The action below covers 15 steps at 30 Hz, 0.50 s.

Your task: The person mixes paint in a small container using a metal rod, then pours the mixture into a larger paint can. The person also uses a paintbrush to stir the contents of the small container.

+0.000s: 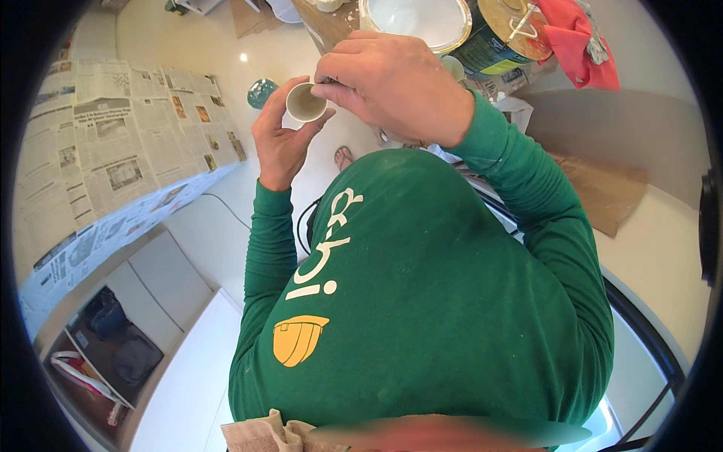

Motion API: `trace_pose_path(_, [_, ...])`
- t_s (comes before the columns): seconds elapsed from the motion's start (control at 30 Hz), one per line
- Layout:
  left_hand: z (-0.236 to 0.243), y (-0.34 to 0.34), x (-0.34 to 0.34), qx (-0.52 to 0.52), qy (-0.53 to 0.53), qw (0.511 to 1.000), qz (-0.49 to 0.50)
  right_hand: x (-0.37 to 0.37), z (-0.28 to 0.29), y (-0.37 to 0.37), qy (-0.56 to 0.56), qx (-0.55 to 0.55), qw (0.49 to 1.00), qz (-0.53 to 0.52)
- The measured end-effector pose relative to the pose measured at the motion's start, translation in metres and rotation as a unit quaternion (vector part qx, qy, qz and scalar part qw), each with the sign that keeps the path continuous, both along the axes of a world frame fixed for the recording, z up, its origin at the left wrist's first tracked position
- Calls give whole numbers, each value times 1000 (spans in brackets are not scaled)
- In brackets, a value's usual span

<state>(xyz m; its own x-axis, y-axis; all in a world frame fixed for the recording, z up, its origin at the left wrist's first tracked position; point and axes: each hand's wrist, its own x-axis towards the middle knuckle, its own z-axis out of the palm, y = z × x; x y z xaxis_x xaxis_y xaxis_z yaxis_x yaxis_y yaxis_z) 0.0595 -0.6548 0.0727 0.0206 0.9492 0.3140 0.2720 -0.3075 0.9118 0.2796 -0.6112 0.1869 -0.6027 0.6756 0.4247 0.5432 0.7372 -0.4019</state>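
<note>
Left hand point(277, 147) grips white cup point(303, 108). Right hand point(399, 87) at cup's right edge, fingers bent; cannot tell grip. Newspaper point(143, 139) well left of cup.

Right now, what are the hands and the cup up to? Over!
Left hand holding cup. Right hand at its edge, grip unclear. Cup's mouth faces camera. In the way: right hand overlaps one side.

**Head cam, looking down**

One fisheye, left of a head-worn pair, aimed steeply at the floor point(226, 34). Shirt's point(444, 286) super close, left hand point(280, 147) and right hand point(403, 87) a bit farther out. Really wide too, so straight edges bend toward the rim.
</note>
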Motion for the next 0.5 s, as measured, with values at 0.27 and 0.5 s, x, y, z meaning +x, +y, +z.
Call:
trace_pose_path(0.27, [-30, -24, -5, -33, -44, 998, 33, -32, -14, 4, -70, -34, 996, 42])
trace_pose_path(0.5, [-37, -26, -16, -12, -12, 998, 62, -50, -28, 8, -71, -2, 996, 50])
